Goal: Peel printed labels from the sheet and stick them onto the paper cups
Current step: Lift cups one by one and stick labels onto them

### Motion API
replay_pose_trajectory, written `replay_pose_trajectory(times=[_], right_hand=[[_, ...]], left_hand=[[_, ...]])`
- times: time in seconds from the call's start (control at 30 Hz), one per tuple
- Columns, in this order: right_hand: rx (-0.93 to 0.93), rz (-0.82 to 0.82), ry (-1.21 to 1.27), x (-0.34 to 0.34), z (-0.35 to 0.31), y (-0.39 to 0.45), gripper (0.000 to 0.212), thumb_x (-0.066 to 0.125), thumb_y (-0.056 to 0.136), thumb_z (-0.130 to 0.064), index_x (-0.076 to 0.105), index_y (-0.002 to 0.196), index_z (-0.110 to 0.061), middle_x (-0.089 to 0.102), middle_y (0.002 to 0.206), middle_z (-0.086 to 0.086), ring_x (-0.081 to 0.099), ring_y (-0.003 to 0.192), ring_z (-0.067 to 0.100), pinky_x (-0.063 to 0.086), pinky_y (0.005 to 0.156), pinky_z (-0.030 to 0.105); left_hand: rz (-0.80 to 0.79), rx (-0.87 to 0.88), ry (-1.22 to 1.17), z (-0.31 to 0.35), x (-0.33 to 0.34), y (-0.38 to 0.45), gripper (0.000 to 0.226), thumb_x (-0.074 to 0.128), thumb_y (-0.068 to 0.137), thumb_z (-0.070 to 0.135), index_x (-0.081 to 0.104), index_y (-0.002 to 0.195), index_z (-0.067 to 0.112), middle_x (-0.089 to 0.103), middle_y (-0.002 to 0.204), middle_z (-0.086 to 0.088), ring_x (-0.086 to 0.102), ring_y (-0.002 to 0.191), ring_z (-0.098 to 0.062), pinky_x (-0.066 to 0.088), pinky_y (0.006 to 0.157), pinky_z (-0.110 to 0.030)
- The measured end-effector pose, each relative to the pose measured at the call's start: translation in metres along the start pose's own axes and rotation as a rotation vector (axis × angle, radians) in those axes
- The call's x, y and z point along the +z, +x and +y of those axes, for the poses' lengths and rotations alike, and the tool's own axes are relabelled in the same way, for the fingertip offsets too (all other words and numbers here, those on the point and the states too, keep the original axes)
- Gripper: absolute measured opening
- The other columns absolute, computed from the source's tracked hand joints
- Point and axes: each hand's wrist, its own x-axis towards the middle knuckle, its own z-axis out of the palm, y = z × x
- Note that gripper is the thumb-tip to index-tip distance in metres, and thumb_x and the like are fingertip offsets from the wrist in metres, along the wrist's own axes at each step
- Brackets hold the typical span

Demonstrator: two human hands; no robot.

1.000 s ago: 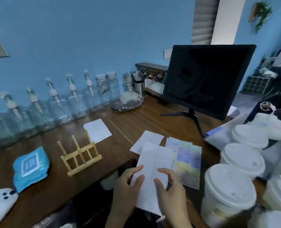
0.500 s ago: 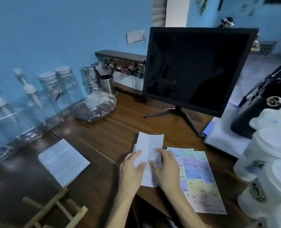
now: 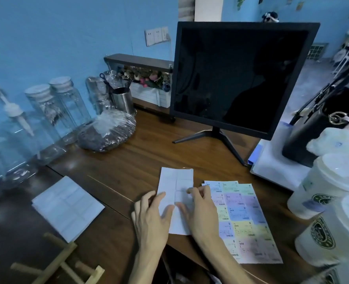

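I have the white label sheet (image 3: 175, 193) lying flat on the bench (image 3: 149, 152) close to its near edge, and both my hands are on it. My left hand (image 3: 151, 218) rests on the sheet's left side with the fingers spread and fairly straight, pressing it down rather than gripping it. My right hand (image 3: 200, 210) sits on the sheet's right side, fingers bent and the fingertips (image 3: 190, 190) drawn together at a label near the middle of the sheet; whether they already have an edge pinched up I cannot tell, because the picture is soft there.

Just beside the white sheet, toward the right edge of the bench, lies a coloured label sheet (image 3: 243, 220) with printed labels in rows. The paper cups (image 3: 323, 187), lidded and white, stand at the right edge, near my right hand. Another white sheet (image 3: 67, 206) lies well apart to the left.

I judge the sheet to be very light and limp, so it will slide or lift unless my left hand pins it. The labels should be thin and sticky and likely to curl or tear. The best hold, I think, is a corner of one label, picked up with a fingernail and peeled low and slowly.
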Motion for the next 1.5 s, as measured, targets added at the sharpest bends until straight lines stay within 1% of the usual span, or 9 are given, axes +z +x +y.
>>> replay_pose_trajectory(times=[0.3,0.4,0.53,0.77,1.03,1.13,1.27,1.37,1.5], right_hand=[[-0.051,0.000,0.005,-0.018,0.005,0.002,0.028,0.056,0.104,-0.043,0.075,0.102,-0.023,0.048,0.087,-0.015,0.049,0.070,0.003,0.034,0.063,0.015],[-0.018,0.099,0.028,-0.045,0.021,0.002,0.019,0.059,0.103,-0.039,0.075,0.107,-0.030,0.057,0.100,-0.016,0.053,0.083,0.001,0.036,0.071,0.010],[0.056,0.281,-0.011,-0.071,0.053,0.004,0.019,0.067,0.098,-0.030,0.073,0.116,-0.026,0.063,0.119,-0.007,0.057,0.113,0.016,0.046,0.093,0.030],[0.151,0.236,-0.082,-0.073,0.089,-0.007,0.067,0.068,0.095,-0.045,0.047,0.153,-0.020,0.043,0.157,0.000,0.041,0.143,0.022,0.040,0.114,0.042],[0.115,0.319,-0.110,-0.067,0.094,-0.017,0.044,0.073,0.092,-0.043,0.065,0.126,-0.016,0.062,0.130,-0.001,0.053,0.124,0.023,0.045,0.101,0.039],[0.127,0.279,-0.133,-0.066,0.099,-0.014,0.039,0.063,0.094,-0.053,0.065,0.116,-0.021,0.059,0.125,-0.008,0.052,0.121,0.018,0.046,0.100,0.037],[0.150,0.269,-0.074,-0.070,0.096,-0.014,0.049,0.066,0.094,-0.052,0.062,0.130,-0.017,0.058,0.131,-0.004,0.050,0.124,0.016,0.040,0.099,0.027],[0.177,0.275,-0.013,-0.074,0.092,-0.014,0.054,0.067,0.095,-0.052,0.061,0.135,-0.016,0.058,0.135,-0.004,0.052,0.125,0.016,0.039,0.100,0.026],[0.183,0.358,0.157,-0.078,0.084,-0.013,0.025,0.068,0.095,-0.046,0.063,0.109,-0.026,0.059,0.114,-0.015,0.058,0.105,0.008,0.046,0.083,0.029]], left_hand=[[0.056,0.008,0.056,0.006,0.002,0.000,0.008,0.078,0.088,0.024,0.074,0.090,0.030,0.063,0.111,0.003,0.042,0.110,-0.023,0.028,0.085,-0.037],[-0.018,0.046,0.034,0.026,-0.002,0.008,0.008,0.071,0.094,0.032,0.072,0.101,0.031,0.062,0.118,0.004,0.048,0.111,-0.020,0.030,0.088,-0.032],[-0.126,0.238,-0.114,0.070,0.010,0.013,0.016,0.067,0.097,0.034,0.071,0.112,0.033,0.063,0.117,0.011,0.054,0.109,-0.018,0.042,0.093,-0.035],[-0.359,0.348,0.031,0.114,0.048,0.025,0.060,0.046,0.106,0.047,0.029,0.160,0.029,0.039,0.159,0.009,0.031,0.144,-0.017,0.022,0.111,-0.036],[-0.292,0.304,0.016,0.116,0.060,0.038,0.038,0.068,0.096,0.025,0.062,0.133,0.033,0.065,0.122,0.005,0.055,0.117,-0.018,0.030,0.098,-0.031],[-0.304,0.273,-0.127,0.119,0.056,0.038,0.023,0.069,0.096,0.018,0.073,0.117,0.027,0.069,0.107,0.005,0.061,0.095,-0.013,0.043,0.079,-0.024],[-0.344,0.250,-0.223,0.114,0.052,0.042,0.015,0.069,0.097,0.025,0.077,0.109,0.028,0.076,0.106,0.010,0.064,0.082,-0.008,0.040,0.059,-0.012],[-0.390,0.208,-0.353,0.113,0.043,0.047,0.012,0.070,0.097,0.031,0.074,0.106,0.037,0.077,0.103,0.015,0.071,0.090,-0.012,0.050,0.054,-0.023],[-0.472,0.143,-0.601,0.117,0.024,0.054,0.011,0.070,0.098,0.024,0.071,0.106,0.031,0.076,0.106,0.013,0.073,0.096,-0.003,0.064,0.065,-0.034]])
